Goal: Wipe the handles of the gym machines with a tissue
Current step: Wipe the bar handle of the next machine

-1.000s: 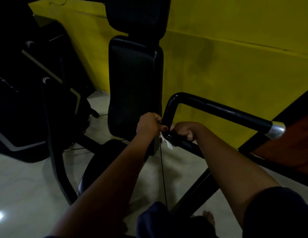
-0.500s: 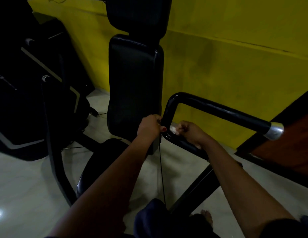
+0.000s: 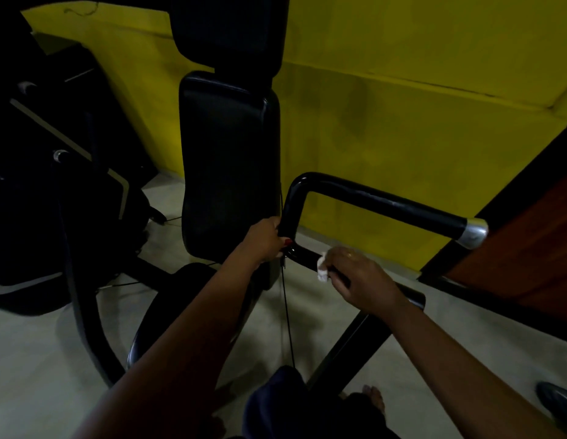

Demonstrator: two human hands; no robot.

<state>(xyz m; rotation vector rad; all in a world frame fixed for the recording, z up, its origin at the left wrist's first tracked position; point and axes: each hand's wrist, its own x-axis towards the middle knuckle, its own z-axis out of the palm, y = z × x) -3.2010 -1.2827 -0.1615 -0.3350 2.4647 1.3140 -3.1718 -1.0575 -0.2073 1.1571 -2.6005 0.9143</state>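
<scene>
A black bent handle bar (image 3: 380, 201) of a gym machine runs from a corner near the seat out to a silver end cap (image 3: 472, 232) on the right. My left hand (image 3: 266, 239) grips the bar's vertical part just below the bend. My right hand (image 3: 358, 277) is wrapped round the lower bar (image 3: 307, 256) and pinches a small white tissue (image 3: 322, 269) against it. The tissue sticks out at the left side of my fingers.
The machine's black back pad (image 3: 228, 169) and round seat (image 3: 168, 312) stand just left of the handle. A thin black cable (image 3: 286, 312) hangs below my left hand. Another dark machine (image 3: 38, 185) fills the left. A yellow wall (image 3: 402, 106) is behind; a brown door (image 3: 529, 248) stands right.
My right hand has slid rightward along the lower bar with the tissue, away from my left hand. The left hand has stayed at the bend.
</scene>
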